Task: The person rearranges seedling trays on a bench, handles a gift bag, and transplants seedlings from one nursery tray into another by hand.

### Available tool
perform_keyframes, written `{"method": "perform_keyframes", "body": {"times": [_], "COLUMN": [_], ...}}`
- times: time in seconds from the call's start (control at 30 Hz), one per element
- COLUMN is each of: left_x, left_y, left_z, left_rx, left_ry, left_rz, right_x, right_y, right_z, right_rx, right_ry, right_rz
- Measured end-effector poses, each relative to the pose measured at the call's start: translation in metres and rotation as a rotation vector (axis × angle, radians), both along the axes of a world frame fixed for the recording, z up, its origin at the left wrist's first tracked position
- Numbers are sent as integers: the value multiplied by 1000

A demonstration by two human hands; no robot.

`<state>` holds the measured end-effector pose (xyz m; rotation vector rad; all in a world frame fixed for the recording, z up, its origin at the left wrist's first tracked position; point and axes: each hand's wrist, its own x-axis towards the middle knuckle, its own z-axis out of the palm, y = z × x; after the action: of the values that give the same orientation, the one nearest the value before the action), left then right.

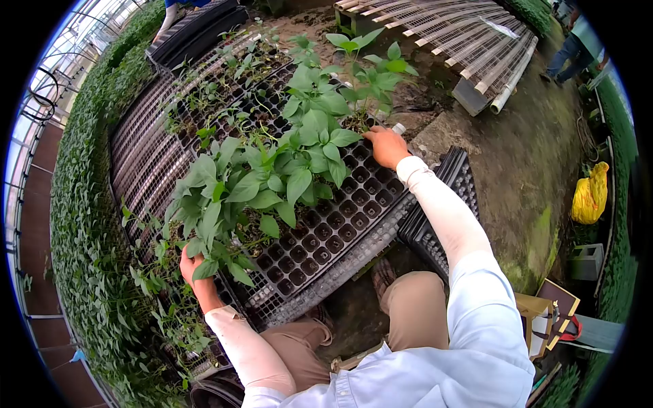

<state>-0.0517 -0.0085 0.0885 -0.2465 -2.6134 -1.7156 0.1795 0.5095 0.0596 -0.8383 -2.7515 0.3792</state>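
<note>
A band of leafy green seedlings (262, 180) stretches between my two hands, rising over a black cell tray (326, 238) whose near rows of cells hold no plants. At the lower left end of the leaves is my left hand (193, 270); its fingers are curled and partly covered by foliage, so what they grip is hidden. My right hand (388, 147) rests at the upper right end, beside the tray's edge and the stems of taller seedlings (371, 81). Its fingers are bent closed, with the tips out of sight.
More cell trays with sparse seedlings (238, 88) lie behind on the slatted bench (146, 163). Stacked black trays (442, 204) stand right of my knee. Dense plants (95, 224) line the left. A yellow bag (590, 194) and a person (575, 51) are at right.
</note>
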Motion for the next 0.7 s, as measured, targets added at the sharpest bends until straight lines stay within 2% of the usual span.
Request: {"method": "perform_keyframes", "body": {"times": [0.03,0.1,0.17,0.23,0.3,0.37,0.4,0.43,0.47,0.5,0.53,0.57,0.6,0.7], "left_x": [-5,-1,8,3,8,9,19,23,25,41,39,45,55,60], "left_y": [-2,3,7,1,5,5,12,16,16,25,23,28,27,25], "left_z": [-7,0,6,0,5,4,13,17,15,41,33,47,57,61], "left_rx": [-3,-7,40,42,0,-108,-31,-181,-191,-341,-392,-467,-511,-739], "left_ry": [10,22,-40,-36,-19,35,32,60,58,39,47,-24,-58,-100], "left_rz": [-4,-3,-64,-64,-51,-60,-62,-18,-31,1,-1,6,3,-43], "right_x": [-3,-15,-23,-28,-31,-31,-34,-33,-32,-34,-33,-32,-26,-25], "right_y": [-1,-5,-8,-10,-13,-16,-13,-17,-20,-13,-7,3,-12,-6], "right_z": [-5,-6,-9,-15,-16,-17,-28,-28,-24,-40,-41,-49,-32,-48], "right_rx": [112,163,306,363,412,457,484,553,577,504,473,424,333,478], "right_ry": [88,102,-89,-89,-214,-131,-104,-198,-227,-150,-207,-225,-171,81], "right_rz": [43,52,41,22,-3,3,15,30,39,46,73,74,61,97]}}
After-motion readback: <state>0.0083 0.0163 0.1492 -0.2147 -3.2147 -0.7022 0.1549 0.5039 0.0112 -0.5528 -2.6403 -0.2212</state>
